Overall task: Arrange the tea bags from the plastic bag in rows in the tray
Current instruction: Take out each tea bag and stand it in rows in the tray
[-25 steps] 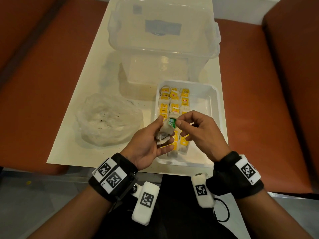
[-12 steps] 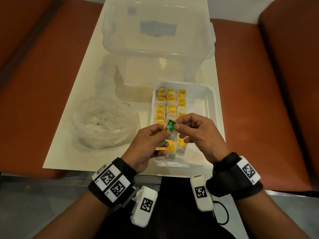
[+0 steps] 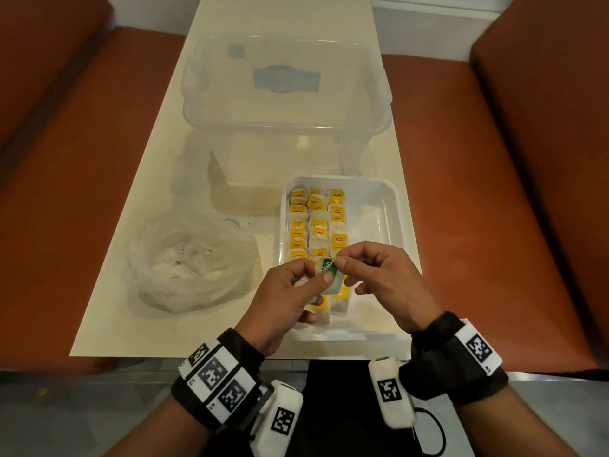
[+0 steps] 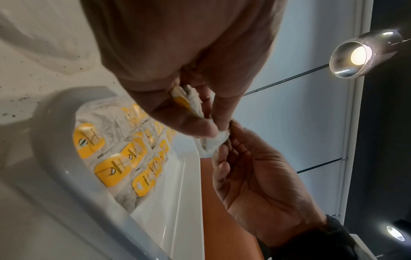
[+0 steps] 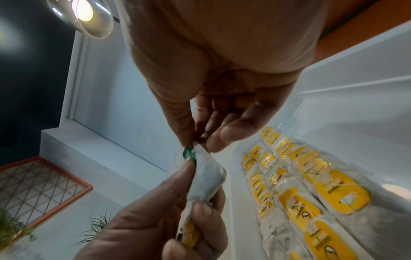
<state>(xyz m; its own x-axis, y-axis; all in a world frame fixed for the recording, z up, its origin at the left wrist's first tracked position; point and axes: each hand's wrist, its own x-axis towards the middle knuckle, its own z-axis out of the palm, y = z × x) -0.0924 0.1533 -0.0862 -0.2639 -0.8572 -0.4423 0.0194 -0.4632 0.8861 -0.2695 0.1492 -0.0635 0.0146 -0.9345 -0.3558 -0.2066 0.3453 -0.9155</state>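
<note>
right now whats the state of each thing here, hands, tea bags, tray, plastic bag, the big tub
left hand: grips tea bags, thumb on the green-tag one
right hand: pinches the top of the green-tag tea bag
green-tag tea bag: held above the tray by both hands
yellow-tag tea bags: three rows lying in the tray's left part
tray: right part bare
plastic bag: open, crumpled on the table
clear tub: behind the tray, nothing seen inside
</note>
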